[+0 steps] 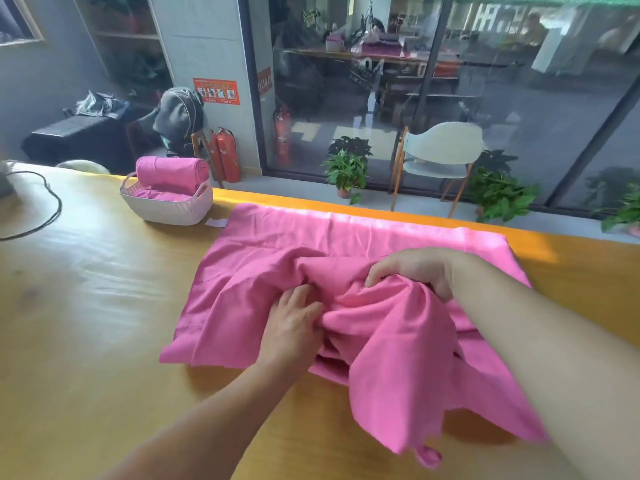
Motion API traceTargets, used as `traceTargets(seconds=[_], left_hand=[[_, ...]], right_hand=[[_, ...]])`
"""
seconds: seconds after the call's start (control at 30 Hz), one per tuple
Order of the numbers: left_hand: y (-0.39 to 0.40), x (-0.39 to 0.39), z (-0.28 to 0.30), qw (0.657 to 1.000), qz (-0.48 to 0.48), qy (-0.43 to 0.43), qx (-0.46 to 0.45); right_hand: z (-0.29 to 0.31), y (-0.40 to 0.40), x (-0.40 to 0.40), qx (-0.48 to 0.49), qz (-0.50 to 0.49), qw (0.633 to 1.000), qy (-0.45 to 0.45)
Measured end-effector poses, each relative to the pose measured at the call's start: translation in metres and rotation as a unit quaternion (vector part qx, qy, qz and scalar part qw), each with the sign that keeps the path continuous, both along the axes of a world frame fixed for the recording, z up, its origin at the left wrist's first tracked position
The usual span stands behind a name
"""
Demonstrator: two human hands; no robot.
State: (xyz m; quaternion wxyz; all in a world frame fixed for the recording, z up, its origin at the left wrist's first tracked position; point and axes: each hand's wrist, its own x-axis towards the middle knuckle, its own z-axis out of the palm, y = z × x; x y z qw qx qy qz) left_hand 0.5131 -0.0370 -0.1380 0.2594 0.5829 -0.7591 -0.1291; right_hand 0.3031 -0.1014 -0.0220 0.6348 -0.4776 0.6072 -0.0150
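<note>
- While the large, thin pink cloth (277, 258) lies mostly flat over the far part of the glossy yellow wooden table (104, 306), its near part is rucked into deep folds between the two hands. One loose corner trails toward the near edge on the right.
- The left hand (294, 323) rests palm-down on the pink cloth with its fingers nearly straight and a little spread. The fingertips push into a crease, so it presses the fabric down rather than gripping it.
- The right hand (415, 268) has its fingers curled over a gathered bunch of the fabric, and the folds rise up to that grip from the flat part.
- Judging by how it drapes and puckers, the pink cloth is light, limp and without any stiffness. It will sag wherever it is not held, and no fold will keep its shape unless smoothed down.
- It will probably slide easily on the shiny tabletop, so pinning it with one flat hand while the other pulls looks sensible.
- A fistful from the middle holds securely but only adds wrinkles. The better places to take hold are a hem or two corners, pinched between thumb and fingers, so that the edge hangs straight.
- It is not fragile, and a firm tug should do it no harm.
- At the far left stands a white woven plastic basket (166, 209) holding a rolled pink towel (171, 173), well apart from the hands. A black cable (52, 202) loops beyond it.
</note>
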Motion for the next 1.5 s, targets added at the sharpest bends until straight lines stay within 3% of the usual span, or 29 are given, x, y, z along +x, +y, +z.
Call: traceTargets(seconds=[0.1, 0.17, 0.2, 0.23, 0.3, 0.37, 0.4, 0.47, 0.53, 0.67, 0.83, 0.93, 1.1, 1.17, 1.23, 1.27, 1.33, 1.4, 1.5], left_hand=[[-0.038, 0.015, 0.035, 0.993, 0.017, 0.073, 0.094], [-0.069, 0.025, 0.063, 0.989, 0.016, 0.064, 0.132], [-0.084, 0.028, 0.079, 0.988, 0.013, 0.062, 0.139], [-0.097, 0.030, 0.095, 0.988, 0.008, 0.060, 0.144], [-0.123, 0.033, 0.122, 0.980, 0.008, 0.060, 0.188], [-0.148, 0.035, 0.143, 0.967, 0.028, 0.056, 0.245], [-0.159, 0.034, 0.153, 0.964, 0.032, 0.047, 0.259], [-0.176, 0.032, 0.166, 0.969, 0.009, 0.001, 0.246], [-0.187, 0.033, 0.178, 0.971, -0.047, -0.125, 0.201], [-0.200, 0.058, 0.169, 0.939, -0.046, -0.274, 0.203], [-0.228, 0.103, 0.109, 0.915, 0.034, -0.284, 0.286], [-0.229, 0.132, 0.102, 0.900, 0.054, -0.315, 0.298], [-0.233, 0.178, 0.109, 0.933, 0.158, -0.172, 0.274], [-0.239, 0.181, 0.119, 0.939, 0.101, -0.241, 0.222], [-0.238, 0.170, 0.128, 0.955, 0.108, -0.149, 0.233], [-0.242, 0.165, 0.131, 0.966, 0.124, -0.091, 0.209], [-0.248, 0.149, 0.132, 0.979, 0.096, -0.123, 0.135], [-0.248, 0.125, 0.130, 0.989, 0.063, -0.103, 0.091], [-0.248, 0.088, 0.137, 0.999, 0.012, -0.026, 0.047]], right_hand=[[0.002, -0.032, -0.017, -0.083, -0.015, 0.978, 0.193], [0.007, -0.053, -0.025, -0.201, 0.020, 0.900, 0.386], [0.010, -0.058, -0.023, -0.269, 0.020, 0.861, 0.432], [0.013, -0.062, -0.019, -0.325, -0.006, 0.848, 0.418], [0.015, -0.058, 0.001, -0.406, -0.090, 0.876, 0.243], [0.017, -0.045, 0.037, -0.402, -0.074, 0.907, 0.100], [0.010, -0.041, 0.053, -0.394, -0.036, 0.913, 0.096], [-0.013, -0.041, 0.073, -0.411, 0.015, 0.896, 0.167], [-0.023, -0.053, 0.075, -0.444, 0.009, 0.845, 0.298], [-0.001, -0.086, 0.042, -0.457, -0.036, 0.827, 0.326], [0.047, -0.126, 0.014, -0.430, -0.008, 0.802, 0.414], [0.050, -0.142, -0.015, -0.364, 0.004, 0.779, 0.511], [0.009, -0.161, -0.117, -0.206, -0.022, 0.786, 0.583], [0.013, -0.143, -0.108, -0.164, -0.013, 0.784, 0.598], [0.017, -0.125, -0.091, -0.149, 0.027, 0.777, 0.611], [0.016, -0.122, -0.086, -0.139, -0.010, 0.787, 0.601], [0.005, -0.128, -0.090, -0.154, -0.061, 0.784, 0.598], [-0.002, -0.138, -0.086, -0.181, -0.024, 0.763, 0.620], [-0.013, -0.157, -0.048, -0.334, 0.007, 0.836, 0.436]])
